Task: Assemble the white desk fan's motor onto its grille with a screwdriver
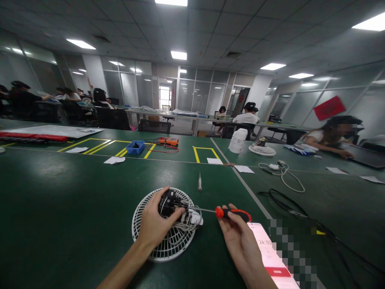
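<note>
On the green desk, a black fan motor sits on a white round plastic grille, a red-handled screwdriver to its right, a small clear test pen behind both.

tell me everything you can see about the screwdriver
The screwdriver has a red plastic-looking handle with a black grip and a thin metal shaft. It lies almost level above the green table, handle to the right. The right hand holds the handle; the tip reaches into the motor that the left hand grips.
</note>
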Tool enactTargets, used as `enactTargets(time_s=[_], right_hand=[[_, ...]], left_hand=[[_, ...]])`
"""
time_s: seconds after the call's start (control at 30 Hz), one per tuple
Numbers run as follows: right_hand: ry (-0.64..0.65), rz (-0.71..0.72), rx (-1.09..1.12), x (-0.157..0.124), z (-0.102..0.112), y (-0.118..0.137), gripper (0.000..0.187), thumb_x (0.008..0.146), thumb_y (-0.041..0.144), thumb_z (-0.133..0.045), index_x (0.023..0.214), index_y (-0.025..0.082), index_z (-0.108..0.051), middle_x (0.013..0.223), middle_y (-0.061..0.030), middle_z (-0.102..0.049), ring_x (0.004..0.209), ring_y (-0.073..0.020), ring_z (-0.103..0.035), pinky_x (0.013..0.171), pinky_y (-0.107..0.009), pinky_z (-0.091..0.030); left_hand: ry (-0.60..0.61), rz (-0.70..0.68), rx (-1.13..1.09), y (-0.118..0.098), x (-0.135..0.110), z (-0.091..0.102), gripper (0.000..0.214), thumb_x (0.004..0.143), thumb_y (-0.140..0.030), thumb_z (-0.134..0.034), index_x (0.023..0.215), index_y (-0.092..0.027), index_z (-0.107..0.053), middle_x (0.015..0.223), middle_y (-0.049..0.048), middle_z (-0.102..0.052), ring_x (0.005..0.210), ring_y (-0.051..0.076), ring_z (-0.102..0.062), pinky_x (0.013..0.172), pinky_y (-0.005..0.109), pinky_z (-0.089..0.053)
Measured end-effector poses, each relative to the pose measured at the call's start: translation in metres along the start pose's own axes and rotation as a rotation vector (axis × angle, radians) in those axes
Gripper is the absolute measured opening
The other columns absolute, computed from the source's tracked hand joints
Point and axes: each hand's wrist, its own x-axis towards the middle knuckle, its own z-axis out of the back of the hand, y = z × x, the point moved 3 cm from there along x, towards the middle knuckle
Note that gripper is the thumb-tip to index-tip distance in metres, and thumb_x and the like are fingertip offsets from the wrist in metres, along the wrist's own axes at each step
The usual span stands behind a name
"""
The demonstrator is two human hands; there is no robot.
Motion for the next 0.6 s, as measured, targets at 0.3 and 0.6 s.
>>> enactTargets(time_s=[0.3,0.6], right_hand=[[0.003,0.051,-0.04,0.0012,0.0018,0.0016,0.046,0.054,0.019,-0.094,0.091,0.021,-0.067,0.087,0.0031,-0.073,0.081,-0.0159,-0.072,0.077,-0.029,-0.062],[0.017,0.06,-0.033,-0.0001,0.0024,0.0028,0.052,0.048,0.009,-0.083,0.097,0.02,-0.068,0.087,0.0009,-0.075,0.094,-0.0183,-0.073,0.093,-0.034,-0.059]], left_hand=[[-0.002,0.01,-0.016,-0.0014,0.0006,-0.0005,0.068,0.075,-0.055,-0.079,0.133,-0.026,-0.058,0.127,0.0075,-0.068,0.117,0.028,-0.065,0.106,0.048,-0.051],[-0.006,0.008,-0.013,-0.0014,0.0004,0.0001,0.066,0.077,-0.055,-0.077,0.133,-0.027,-0.056,0.129,0.0058,-0.067,0.119,0.026,-0.064,0.106,0.047,-0.051]])
